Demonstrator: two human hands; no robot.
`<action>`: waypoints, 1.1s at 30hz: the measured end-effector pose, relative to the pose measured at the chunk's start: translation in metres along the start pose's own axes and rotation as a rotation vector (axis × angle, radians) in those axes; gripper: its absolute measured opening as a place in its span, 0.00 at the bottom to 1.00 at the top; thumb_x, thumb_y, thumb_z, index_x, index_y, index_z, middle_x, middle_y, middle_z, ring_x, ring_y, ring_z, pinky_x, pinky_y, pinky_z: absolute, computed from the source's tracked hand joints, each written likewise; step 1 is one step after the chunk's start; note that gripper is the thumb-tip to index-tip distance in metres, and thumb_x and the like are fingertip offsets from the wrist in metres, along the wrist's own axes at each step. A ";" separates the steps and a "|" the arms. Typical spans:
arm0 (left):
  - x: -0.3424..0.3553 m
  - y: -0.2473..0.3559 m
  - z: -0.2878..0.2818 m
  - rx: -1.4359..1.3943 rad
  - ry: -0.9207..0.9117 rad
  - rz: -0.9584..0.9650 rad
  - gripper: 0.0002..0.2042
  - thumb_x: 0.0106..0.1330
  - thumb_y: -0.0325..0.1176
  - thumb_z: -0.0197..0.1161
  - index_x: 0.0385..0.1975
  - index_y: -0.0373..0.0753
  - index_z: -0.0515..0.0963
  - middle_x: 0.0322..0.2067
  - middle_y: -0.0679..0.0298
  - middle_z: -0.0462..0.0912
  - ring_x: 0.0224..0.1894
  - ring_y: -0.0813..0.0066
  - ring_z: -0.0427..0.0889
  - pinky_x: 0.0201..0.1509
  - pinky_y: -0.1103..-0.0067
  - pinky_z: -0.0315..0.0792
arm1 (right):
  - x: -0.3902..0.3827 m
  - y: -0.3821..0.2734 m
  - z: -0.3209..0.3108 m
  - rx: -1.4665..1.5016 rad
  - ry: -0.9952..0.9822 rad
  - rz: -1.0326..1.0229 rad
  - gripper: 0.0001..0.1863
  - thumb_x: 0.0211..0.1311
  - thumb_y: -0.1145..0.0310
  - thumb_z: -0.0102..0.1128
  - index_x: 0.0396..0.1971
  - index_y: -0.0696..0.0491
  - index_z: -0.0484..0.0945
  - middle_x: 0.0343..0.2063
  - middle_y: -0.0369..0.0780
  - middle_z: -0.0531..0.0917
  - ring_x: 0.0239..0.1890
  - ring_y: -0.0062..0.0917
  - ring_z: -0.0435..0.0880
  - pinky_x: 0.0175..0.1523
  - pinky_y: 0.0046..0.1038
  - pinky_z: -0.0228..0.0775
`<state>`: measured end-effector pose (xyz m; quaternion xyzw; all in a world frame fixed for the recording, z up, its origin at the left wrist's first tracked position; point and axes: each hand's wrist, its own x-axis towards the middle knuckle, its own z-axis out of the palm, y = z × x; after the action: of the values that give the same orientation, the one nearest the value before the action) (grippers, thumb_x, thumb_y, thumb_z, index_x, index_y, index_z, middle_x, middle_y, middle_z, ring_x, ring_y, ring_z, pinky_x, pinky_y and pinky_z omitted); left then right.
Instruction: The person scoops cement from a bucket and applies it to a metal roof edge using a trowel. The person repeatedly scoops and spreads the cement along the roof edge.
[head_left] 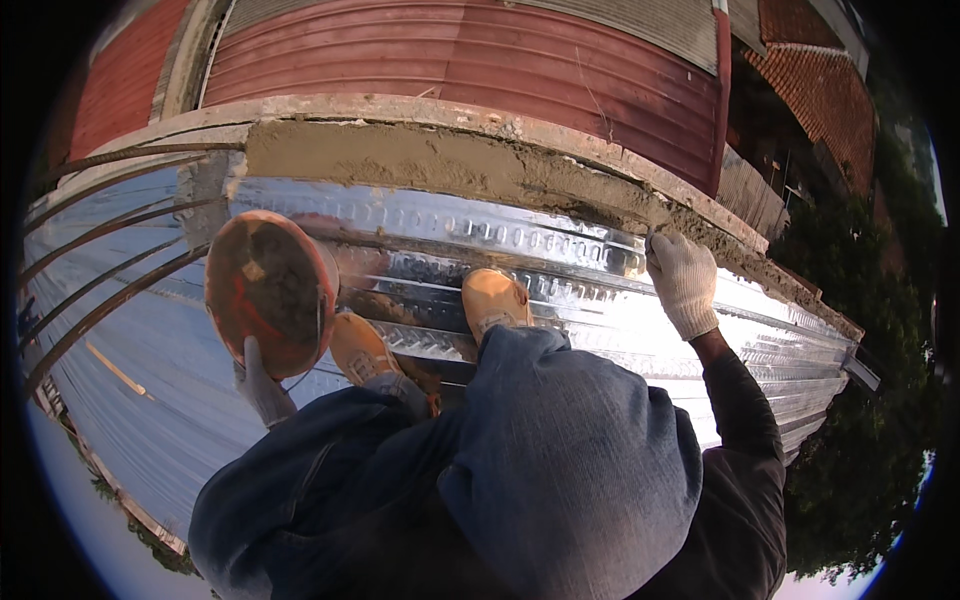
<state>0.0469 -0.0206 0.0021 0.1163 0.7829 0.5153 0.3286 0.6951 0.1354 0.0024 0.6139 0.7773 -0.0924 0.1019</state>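
Observation:
My left hand [263, 388], in a light glove, grips the near edge of a round reddish-orange bucket [322, 258]. The bucket is tilted with its mouth toward me, and grey mortar residue coats its inside. Out to the right, my right hand [684, 285], in a knitted off-white glove, is closed at the edge of a strip of wet mortar [400, 152]. Whatever it holds is hidden by the fingers and too small to name. The mortar lies along a concrete ledge, smooth on its left stretch and rougher near my right hand.
Ribbed shiny metal decking [560, 270] spreads under my tan boots [495, 298]. Bent rebar rods [120, 240] stick out at the left. Beyond the ledge stands a red corrugated metal wall [480, 70]. Trees [850, 300] and a tiled roof [815, 95] show at the right.

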 end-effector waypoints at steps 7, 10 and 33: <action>0.002 -0.001 0.007 0.009 0.027 -0.032 0.31 0.79 0.40 0.75 0.77 0.35 0.74 0.70 0.53 0.82 0.67 0.62 0.86 0.65 0.69 0.87 | -0.042 0.030 0.019 -0.070 -0.104 -0.027 0.08 0.65 0.66 0.74 0.39 0.49 0.82 0.34 0.40 0.88 0.39 0.39 0.89 0.43 0.44 0.79; 0.000 0.001 -0.001 -0.006 0.026 -0.034 0.32 0.79 0.41 0.76 0.77 0.35 0.74 0.70 0.53 0.82 0.68 0.61 0.85 0.67 0.67 0.85 | -0.042 0.046 0.009 -0.008 -0.057 -0.083 0.08 0.63 0.67 0.75 0.36 0.48 0.82 0.34 0.39 0.88 0.39 0.40 0.89 0.43 0.45 0.78; -0.013 0.011 0.014 0.065 0.052 -0.018 0.33 0.78 0.46 0.76 0.76 0.35 0.75 0.68 0.52 0.83 0.65 0.60 0.87 0.66 0.68 0.85 | -0.085 0.130 0.037 -0.053 0.015 0.158 0.08 0.66 0.65 0.74 0.41 0.49 0.85 0.39 0.41 0.88 0.41 0.46 0.88 0.45 0.47 0.79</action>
<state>0.0643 -0.0123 0.0132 0.1062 0.8087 0.4893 0.3087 0.8426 0.0756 -0.0127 0.6710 0.7294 -0.0591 0.1193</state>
